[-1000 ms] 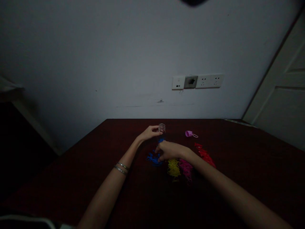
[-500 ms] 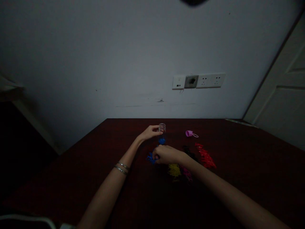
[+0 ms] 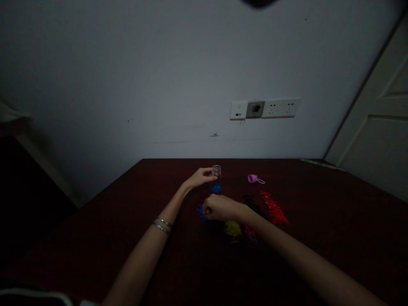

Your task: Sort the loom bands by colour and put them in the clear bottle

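My left hand [image 3: 201,177] is closed around the upper part of a clear bottle [image 3: 216,174], which stands upright on the dark table with its mouth uncovered. Blue pieces [image 3: 216,188] lie at the bottle's bottom. Just in front of it, my right hand [image 3: 221,207] has its fingers curled down at a small pile of thin blue pieces [image 3: 200,212]. Its fingertips are mostly hidden, so whatever they pinch cannot be made out. Below and beside my right wrist lie a yellow pile [image 3: 233,228], a magenta pile [image 3: 250,235], a black pile [image 3: 253,204] and a red pile [image 3: 274,208].
A pink cap with a loop [image 3: 253,179] lies on the table right of the bottle. The dark red table [image 3: 111,212] meets a pale wall [image 3: 178,85] with sockets [image 3: 280,108]. A white door [image 3: 379,127] stands at the right.
My right hand has shifted very slightly left over the blue pile, its fingers still curled. The left hand and the bottle stay in place.
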`<action>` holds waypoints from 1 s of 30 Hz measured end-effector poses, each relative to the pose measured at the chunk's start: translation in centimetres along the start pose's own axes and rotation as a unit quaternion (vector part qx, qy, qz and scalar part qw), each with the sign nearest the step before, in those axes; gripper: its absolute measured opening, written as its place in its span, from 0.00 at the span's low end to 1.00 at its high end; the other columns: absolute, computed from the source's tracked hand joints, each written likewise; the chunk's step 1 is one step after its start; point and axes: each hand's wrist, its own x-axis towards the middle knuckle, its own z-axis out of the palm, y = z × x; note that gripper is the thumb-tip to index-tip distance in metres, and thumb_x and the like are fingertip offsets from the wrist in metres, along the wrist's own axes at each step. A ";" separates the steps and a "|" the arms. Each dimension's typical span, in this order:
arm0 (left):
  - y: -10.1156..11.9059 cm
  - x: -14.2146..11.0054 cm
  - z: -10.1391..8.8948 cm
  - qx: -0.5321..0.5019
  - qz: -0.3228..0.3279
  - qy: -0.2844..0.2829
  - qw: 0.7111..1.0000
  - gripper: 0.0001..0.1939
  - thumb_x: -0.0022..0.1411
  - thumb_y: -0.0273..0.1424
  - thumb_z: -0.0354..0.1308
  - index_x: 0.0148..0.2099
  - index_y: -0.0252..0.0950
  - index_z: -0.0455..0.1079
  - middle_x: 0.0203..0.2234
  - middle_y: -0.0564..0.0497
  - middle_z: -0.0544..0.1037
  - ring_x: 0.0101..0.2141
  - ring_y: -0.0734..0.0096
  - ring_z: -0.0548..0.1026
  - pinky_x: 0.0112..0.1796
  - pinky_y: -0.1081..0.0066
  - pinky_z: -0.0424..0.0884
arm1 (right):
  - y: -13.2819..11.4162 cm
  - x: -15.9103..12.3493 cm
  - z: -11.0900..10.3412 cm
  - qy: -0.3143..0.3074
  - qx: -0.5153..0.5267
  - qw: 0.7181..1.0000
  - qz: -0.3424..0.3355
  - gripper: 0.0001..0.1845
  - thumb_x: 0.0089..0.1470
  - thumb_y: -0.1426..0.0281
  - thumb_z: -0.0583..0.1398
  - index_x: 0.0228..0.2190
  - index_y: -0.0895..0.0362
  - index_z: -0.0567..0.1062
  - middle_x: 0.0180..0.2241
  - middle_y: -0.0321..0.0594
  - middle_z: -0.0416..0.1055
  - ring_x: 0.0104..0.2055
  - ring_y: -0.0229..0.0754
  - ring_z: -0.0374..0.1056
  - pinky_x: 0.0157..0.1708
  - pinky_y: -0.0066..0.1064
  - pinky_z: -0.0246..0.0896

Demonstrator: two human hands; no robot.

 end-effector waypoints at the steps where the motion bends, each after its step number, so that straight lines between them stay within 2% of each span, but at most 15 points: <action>1: 0.0 0.0 0.0 -0.002 0.001 0.000 1.000 0.19 0.49 0.31 0.59 0.44 0.28 0.70 0.39 0.43 0.74 0.39 0.67 0.70 0.45 0.64 0.61 | 0.1 0.0 0.0 0.003 0.012 1.000 -0.009 0.10 0.42 0.73 0.57 0.30 0.57 0.76 0.27 0.37 0.74 0.25 0.34 0.65 0.22 0.22 0.50; 5: 0.0 0.0 0.1 -0.001 0.000 0.004 1.000 0.18 0.48 0.30 0.60 0.43 0.28 0.70 0.38 0.43 0.74 0.38 0.68 0.70 0.44 0.65 0.61 | 0.7 0.0 -0.5 0.027 0.074 0.996 -0.039 0.11 0.43 0.75 0.56 0.31 0.60 0.76 0.26 0.38 0.73 0.23 0.32 0.63 0.22 0.22 0.52; 8: 0.1 0.0 0.1 0.008 0.004 0.009 1.000 0.18 0.47 0.30 0.60 0.42 0.28 0.71 0.37 0.44 0.75 0.38 0.68 0.70 0.44 0.65 0.62 | 1.0 -0.4 -1.7 0.060 0.128 0.989 -0.040 0.10 0.44 0.74 0.57 0.31 0.61 0.76 0.25 0.38 0.72 0.23 0.33 0.62 0.24 0.22 0.54; 14: 0.2 0.0 -0.1 -0.007 0.008 -0.010 1.000 0.18 0.46 0.30 0.60 0.42 0.27 0.70 0.33 0.46 0.75 0.34 0.69 0.70 0.39 0.69 0.64 | 2.3 -1.4 -5.6 0.158 0.192 0.968 0.013 0.09 0.44 0.68 0.60 0.29 0.60 0.76 0.22 0.36 0.68 0.24 0.33 0.60 0.25 0.25 0.54; 18: -0.4 0.1 -0.3 0.014 0.025 -0.007 1.000 0.17 0.47 0.29 0.60 0.40 0.27 0.71 0.33 0.46 0.75 0.33 0.71 0.69 0.38 0.71 0.64 | 3.8 -1.4 -7.1 0.238 0.247 0.939 0.035 0.10 0.43 0.67 0.60 0.28 0.61 0.76 0.23 0.37 0.69 0.25 0.34 0.62 0.26 0.26 0.56; 22: -0.7 0.1 -0.4 0.034 0.016 -0.005 0.999 0.18 0.50 0.32 0.58 0.43 0.27 0.70 0.34 0.45 0.74 0.32 0.72 0.69 0.38 0.70 0.63 | 5.3 -0.5 -7.3 0.321 0.286 0.899 0.083 0.13 0.43 0.65 0.59 0.29 0.62 0.76 0.24 0.39 0.72 0.26 0.36 0.65 0.28 0.28 0.59; 25: -0.5 0.1 -0.2 0.024 0.024 -0.015 0.999 0.19 0.50 0.32 0.58 0.45 0.28 0.69 0.38 0.44 0.74 0.35 0.70 0.69 0.40 0.69 0.63 | 6.1 0.3 -7.0 0.382 0.292 0.872 0.095 0.13 0.43 0.65 0.60 0.29 0.62 0.76 0.27 0.42 0.73 0.30 0.39 0.67 0.31 0.30 0.61; 30: -0.3 0.1 -0.2 0.018 0.025 -0.015 0.999 0.20 0.50 0.32 0.58 0.46 0.28 0.69 0.40 0.42 0.73 0.38 0.67 0.70 0.43 0.67 0.62 | 7.2 1.4 -6.2 0.429 0.320 0.839 0.102 0.14 0.41 0.64 0.61 0.28 0.63 0.75 0.28 0.43 0.74 0.30 0.39 0.67 0.32 0.31 0.61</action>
